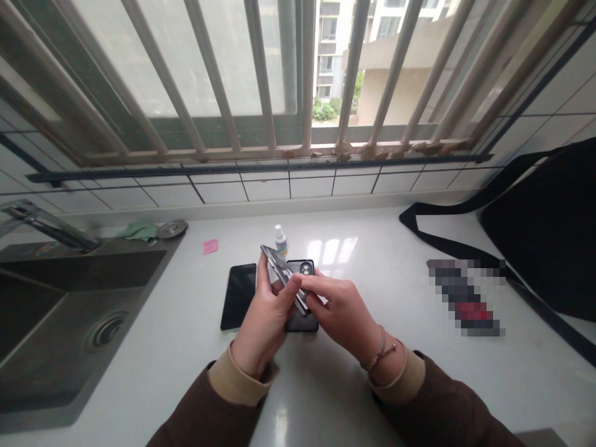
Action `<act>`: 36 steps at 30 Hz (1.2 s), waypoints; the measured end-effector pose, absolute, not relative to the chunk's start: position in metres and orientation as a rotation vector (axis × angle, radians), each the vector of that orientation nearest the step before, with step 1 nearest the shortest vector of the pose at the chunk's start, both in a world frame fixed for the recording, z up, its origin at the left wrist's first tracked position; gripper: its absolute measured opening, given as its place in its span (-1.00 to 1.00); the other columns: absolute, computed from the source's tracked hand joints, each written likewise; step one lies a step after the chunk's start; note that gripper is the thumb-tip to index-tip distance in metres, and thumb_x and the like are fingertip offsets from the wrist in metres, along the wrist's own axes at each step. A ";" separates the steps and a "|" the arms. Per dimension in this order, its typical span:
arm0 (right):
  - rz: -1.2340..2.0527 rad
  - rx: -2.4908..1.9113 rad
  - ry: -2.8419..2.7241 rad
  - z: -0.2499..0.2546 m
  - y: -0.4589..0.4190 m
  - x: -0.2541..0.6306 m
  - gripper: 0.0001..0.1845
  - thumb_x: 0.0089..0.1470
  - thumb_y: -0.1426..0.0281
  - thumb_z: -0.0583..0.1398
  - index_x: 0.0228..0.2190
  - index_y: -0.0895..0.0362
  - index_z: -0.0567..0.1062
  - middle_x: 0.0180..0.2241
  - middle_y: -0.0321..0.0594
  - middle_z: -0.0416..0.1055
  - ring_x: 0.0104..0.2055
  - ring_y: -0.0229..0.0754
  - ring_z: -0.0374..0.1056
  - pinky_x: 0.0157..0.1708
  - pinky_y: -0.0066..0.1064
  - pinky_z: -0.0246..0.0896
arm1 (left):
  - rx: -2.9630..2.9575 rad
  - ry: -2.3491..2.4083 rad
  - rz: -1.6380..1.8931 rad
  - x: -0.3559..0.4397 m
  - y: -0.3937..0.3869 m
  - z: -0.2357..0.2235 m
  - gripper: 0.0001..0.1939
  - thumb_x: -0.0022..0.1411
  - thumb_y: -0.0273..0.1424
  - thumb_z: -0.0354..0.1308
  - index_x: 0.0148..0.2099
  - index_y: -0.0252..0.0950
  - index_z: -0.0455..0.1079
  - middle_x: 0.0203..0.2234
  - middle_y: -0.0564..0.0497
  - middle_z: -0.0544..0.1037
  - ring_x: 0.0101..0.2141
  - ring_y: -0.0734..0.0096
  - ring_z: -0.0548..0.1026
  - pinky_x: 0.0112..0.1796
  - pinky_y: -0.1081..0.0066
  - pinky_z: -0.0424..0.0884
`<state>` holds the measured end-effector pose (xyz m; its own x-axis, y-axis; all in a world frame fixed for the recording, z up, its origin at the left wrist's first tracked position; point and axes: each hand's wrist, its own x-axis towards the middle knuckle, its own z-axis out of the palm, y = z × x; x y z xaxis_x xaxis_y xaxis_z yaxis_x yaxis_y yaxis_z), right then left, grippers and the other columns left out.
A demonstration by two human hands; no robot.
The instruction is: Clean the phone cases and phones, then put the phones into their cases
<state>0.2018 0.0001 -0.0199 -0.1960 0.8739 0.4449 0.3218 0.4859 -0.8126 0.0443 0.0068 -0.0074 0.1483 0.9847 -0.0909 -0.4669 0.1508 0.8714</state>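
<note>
Head view — left hand (261, 323) and right hand (339, 309) together, both clamped on slim silver-edged flat piece (284, 279), tilted above black phone (305, 268) — fingertip pinch at edges keeps hold steady; small white-capped bottle (280, 242) just behind

The left grip (261, 316) and right grip (342, 310) are holding a slim metal case (284, 276) tightly between them, with a black phone (302, 323) lying right underneath! A dark tablet (238, 297) is crowding the left side, and a small spray bottle (280, 241) is standing in the way straight ahead. Passing room is running along the white bench (186, 372) toward lower center, while the steel sink (46, 347) is cutting off the left and a black bag strap (447, 239) is stretching across the upper right!
</note>
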 end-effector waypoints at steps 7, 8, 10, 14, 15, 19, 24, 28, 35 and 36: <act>0.660 -0.860 -1.746 -0.010 -0.009 0.202 -0.59 0.27 0.57 0.23 0.00 -0.05 0.71 -0.01 -0.19 0.71 0.03 -0.07 0.66 0.12 -0.13 0.59 | 0.849 1.055 1.433 0.039 0.012 -0.003 0.13 0.23 -0.19 0.52 0.59 0.11 -0.14 -0.12 0.00 0.63 -0.19 0.27 0.65 -0.10 0.25 0.59; 0.627 -0.825 -1.751 -0.009 -0.010 0.202 -0.60 0.26 0.58 0.23 -0.02 -0.02 0.72 -0.04 -0.15 0.71 -0.01 -0.08 0.67 0.06 -0.16 0.62 | 0.877 1.071 1.458 0.039 0.013 -0.004 0.13 0.23 -0.18 0.51 0.59 0.11 -0.15 -0.14 0.00 0.63 -0.21 0.28 0.65 -0.13 0.27 0.59; 0.549 -0.736 -1.762 -0.007 -0.012 0.203 -0.62 0.21 0.61 0.22 -0.07 0.05 0.72 -0.10 -0.10 0.72 -0.10 -0.11 0.68 -0.06 -0.24 0.64 | 0.903 1.097 1.499 0.038 0.016 -0.006 0.13 0.24 -0.17 0.50 0.60 0.08 -0.16 -0.18 0.01 0.62 -0.25 0.30 0.64 -0.17 0.28 0.59; 0.555 -0.718 -1.711 -0.007 -0.011 0.206 -0.65 0.17 0.61 0.17 -0.19 0.08 0.71 -0.23 -0.16 0.70 -0.22 -0.16 0.64 -0.18 -0.33 0.58 | 0.827 1.097 1.484 0.038 0.018 -0.004 0.07 0.26 -0.16 0.49 0.58 0.02 -0.10 -0.26 0.03 0.60 -0.30 0.31 0.62 -0.22 0.30 0.59; 0.591 -0.801 -1.659 -0.008 -0.007 0.207 -0.66 0.19 0.59 0.16 -0.21 0.07 0.71 -0.26 -0.20 0.69 -0.25 -0.17 0.62 -0.20 -0.34 0.56 | 0.804 1.103 1.463 0.038 0.018 -0.003 0.06 0.25 -0.17 0.49 0.58 0.04 -0.08 -0.25 0.03 0.60 -0.30 0.31 0.62 -0.24 0.30 0.59; 0.818 -1.186 -1.325 -0.024 0.019 0.220 -0.71 0.26 0.43 0.14 -0.11 0.10 0.65 -0.18 -0.17 0.69 -0.19 -0.14 0.61 -0.19 -0.35 0.54 | 0.801 1.141 1.374 0.038 0.015 0.001 0.09 0.24 -0.16 0.49 0.58 0.13 -0.13 -0.18 0.03 0.59 -0.30 0.32 0.64 -0.24 0.30 0.60; 0.882 -1.478 -1.252 -0.049 0.050 0.239 -0.50 0.24 0.36 0.13 0.18 0.15 0.44 0.07 0.02 0.63 0.03 -0.04 0.61 0.01 -0.21 0.52 | 0.961 1.206 1.258 0.035 0.013 -0.007 0.21 0.22 -0.12 0.49 0.62 0.12 -0.26 -0.23 0.06 0.59 -0.31 0.26 0.66 -0.25 0.27 0.60; 0.764 -1.661 -1.307 -0.055 0.051 0.247 -0.37 0.18 0.32 0.25 0.25 0.20 0.43 0.15 0.19 0.56 0.22 0.21 0.50 0.25 0.07 0.33 | 1.233 1.404 1.123 0.030 0.012 -0.010 0.20 0.28 -0.05 0.42 0.64 0.02 -0.33 -0.25 0.02 0.62 -0.32 0.20 0.68 -0.20 0.21 0.59; 0.217 -1.784 -1.598 -0.046 0.041 0.246 -0.26 0.29 0.24 0.19 0.34 0.43 0.30 0.29 0.42 0.37 0.38 0.39 0.26 0.39 0.22 0.11 | 1.471 1.561 1.012 0.029 0.009 -0.012 0.17 0.31 0.01 0.34 0.65 -0.06 -0.35 -0.29 0.03 0.61 -0.39 0.21 0.64 -0.26 0.23 0.56; 0.154 -1.725 -1.615 -0.043 0.040 0.245 -0.29 0.32 0.23 0.18 0.32 0.42 0.33 0.29 0.40 0.36 0.40 0.39 0.22 0.41 0.24 0.08 | 1.480 1.554 1.009 0.030 0.008 -0.012 0.16 0.32 0.02 0.33 0.65 -0.06 -0.35 -0.28 0.03 0.61 -0.40 0.23 0.63 -0.27 0.24 0.55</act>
